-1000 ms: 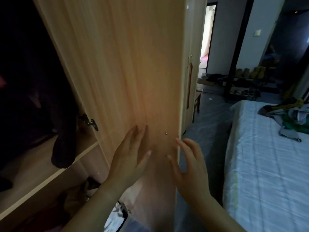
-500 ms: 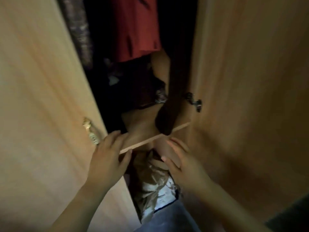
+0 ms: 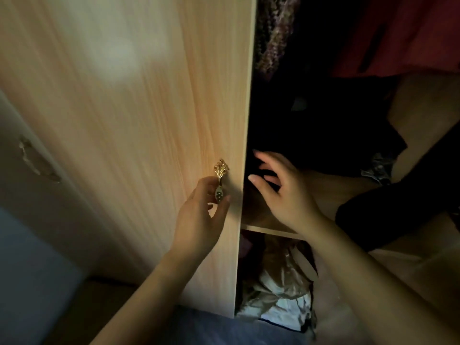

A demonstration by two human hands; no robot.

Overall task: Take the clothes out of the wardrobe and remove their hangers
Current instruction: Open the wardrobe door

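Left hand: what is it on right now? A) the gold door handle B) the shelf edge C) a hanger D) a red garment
A: the left hand has its fingers curled around the gold handle on the wardrobe door, while the right hand is spread open inside the opening, holding nothing.

Wardrobe (image 3: 139,135): light wood-grain finish, left door with an ornate gold handle (image 3: 220,179) near its free edge. The door stands ajar, exposing a dark interior. Inside, hanging at top: a purple-brown knitted garment (image 3: 272,33) just beside the door edge, and a red garment (image 3: 408,33) to its right. Below them, dark clothing (image 3: 336,125) fills the compartment; detail indistinct. A black garment (image 3: 398,207) drapes over the shelf (image 3: 271,229) edge. Under the shelf lies a crumpled pale bundle (image 3: 281,290). Hangers cannot be made out.
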